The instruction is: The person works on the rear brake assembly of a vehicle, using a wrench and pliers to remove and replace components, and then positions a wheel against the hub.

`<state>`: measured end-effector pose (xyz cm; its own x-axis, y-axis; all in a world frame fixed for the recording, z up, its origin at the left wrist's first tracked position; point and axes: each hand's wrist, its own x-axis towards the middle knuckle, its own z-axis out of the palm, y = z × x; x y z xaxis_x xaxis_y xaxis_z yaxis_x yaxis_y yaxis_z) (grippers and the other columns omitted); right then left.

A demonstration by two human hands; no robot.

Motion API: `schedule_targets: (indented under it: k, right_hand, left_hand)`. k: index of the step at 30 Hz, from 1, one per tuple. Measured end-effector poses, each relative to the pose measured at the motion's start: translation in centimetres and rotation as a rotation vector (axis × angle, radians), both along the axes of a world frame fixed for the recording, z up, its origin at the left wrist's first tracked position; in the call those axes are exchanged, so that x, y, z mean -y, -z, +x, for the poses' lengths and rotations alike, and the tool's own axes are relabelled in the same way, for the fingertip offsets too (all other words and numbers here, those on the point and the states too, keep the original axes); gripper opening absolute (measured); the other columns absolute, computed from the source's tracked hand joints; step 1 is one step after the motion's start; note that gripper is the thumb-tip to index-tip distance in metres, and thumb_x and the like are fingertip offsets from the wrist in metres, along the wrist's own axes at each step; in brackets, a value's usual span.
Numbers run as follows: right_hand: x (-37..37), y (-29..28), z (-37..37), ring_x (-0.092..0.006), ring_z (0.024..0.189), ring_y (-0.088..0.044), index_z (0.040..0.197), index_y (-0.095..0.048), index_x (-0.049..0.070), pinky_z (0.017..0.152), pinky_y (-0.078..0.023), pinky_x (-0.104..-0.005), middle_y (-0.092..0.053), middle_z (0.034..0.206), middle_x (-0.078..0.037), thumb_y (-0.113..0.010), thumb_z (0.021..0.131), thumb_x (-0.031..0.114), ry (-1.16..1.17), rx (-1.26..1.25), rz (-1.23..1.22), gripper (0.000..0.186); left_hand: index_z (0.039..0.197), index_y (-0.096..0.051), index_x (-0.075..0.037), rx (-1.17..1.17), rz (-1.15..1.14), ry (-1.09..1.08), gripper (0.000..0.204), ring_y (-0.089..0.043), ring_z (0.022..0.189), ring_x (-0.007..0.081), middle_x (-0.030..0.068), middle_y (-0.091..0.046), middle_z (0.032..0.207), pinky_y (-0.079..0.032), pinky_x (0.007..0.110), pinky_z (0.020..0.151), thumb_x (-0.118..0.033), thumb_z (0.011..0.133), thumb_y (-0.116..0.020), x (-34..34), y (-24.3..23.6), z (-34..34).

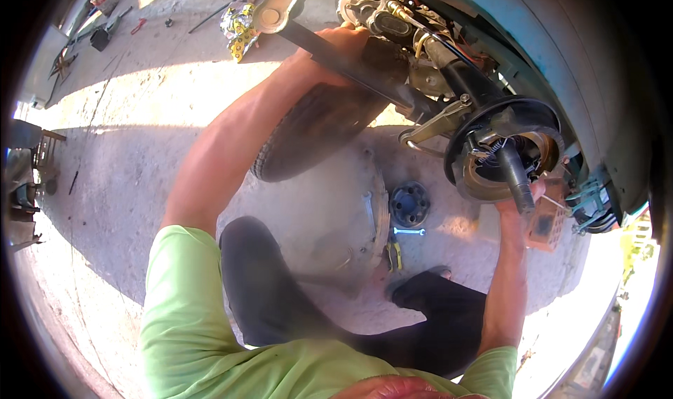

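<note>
My left hand (343,46) reaches behind a dark metal bar (329,55), up against the greasy gear-toothed housing (382,17). The bar and the housing hide most of its fingers. At the right, my right hand (517,201) is at the lower edge of a round brake drum assembly (466,164), behind its protruding dark spindle (514,174). Its fingers look curled, and a thin pale rod (556,201) shows beside them; what they grip is mostly hidden. A black shock absorber (466,76) runs from the assembly up toward the housing.
A tyre (315,132) lies under my left forearm. Between my legs are a wheel-hub disc (409,204), a blue-lit wrench (409,231), another wrench (370,210) and yellow-black pliers (395,252). A hollow brick (547,220) stands at the right. Crumpled foil packaging (239,31) lies at upper left.
</note>
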<state>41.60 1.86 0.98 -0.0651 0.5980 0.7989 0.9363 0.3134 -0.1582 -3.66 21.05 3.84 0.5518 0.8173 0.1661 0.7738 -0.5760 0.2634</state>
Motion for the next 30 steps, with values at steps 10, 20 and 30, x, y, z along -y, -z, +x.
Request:
schedule_targets:
  k: [10, 20, 30]
  right_hand:
    - [0.6, -3.4, -2.9, -0.0396, 0.068, -0.054, 0.103, -0.061, -0.009, 0.062, -0.041, -0.0445, -0.061, 0.082, -0.019, -0.082, 0.062, 0.014, -0.086, 0.225, -0.042, 0.052]
    - [-0.1, -0.5, -0.1, -0.0358, 0.058, -0.045, 0.072, -0.048, 0.002, 0.055, -0.029, -0.0438, -0.047, 0.065, -0.012, -0.084, 0.054, 0.016, -0.016, -0.038, -0.156, 0.043]
    - [-0.1, -0.8, 0.1, -0.0439, 0.059, -0.050, 0.068, -0.051, 0.000, 0.056, -0.036, -0.0492, -0.053, 0.065, -0.017, -0.066, 0.066, 0.005, 0.047, 0.139, -0.105, 0.016]
  left_hand:
    - [0.112, -0.064, 0.000, 0.061, -0.061, 0.116, 0.047, -0.071, 0.096, 0.0385, 0.0222, -0.072, 0.102, -0.057, 0.047, 0.082, -0.031, 0.078, -0.075, -4.4, 1.7, -0.3]
    - [0.127, -0.065, -0.010, 0.153, -0.179, 0.220, 0.059, -0.072, 0.095, 0.0302, 0.0170, -0.072, 0.109, -0.057, 0.048, 0.078, -0.033, 0.074, -0.080, -6.9, 1.9, -3.1]
    - [0.119, -0.065, -0.006, -0.082, 0.004, -0.170, 0.077, -0.069, 0.103, 0.0377, 0.0213, -0.069, 0.109, -0.054, 0.049, 0.085, -0.063, 0.069, -0.079, -2.1, -0.1, 0.1]
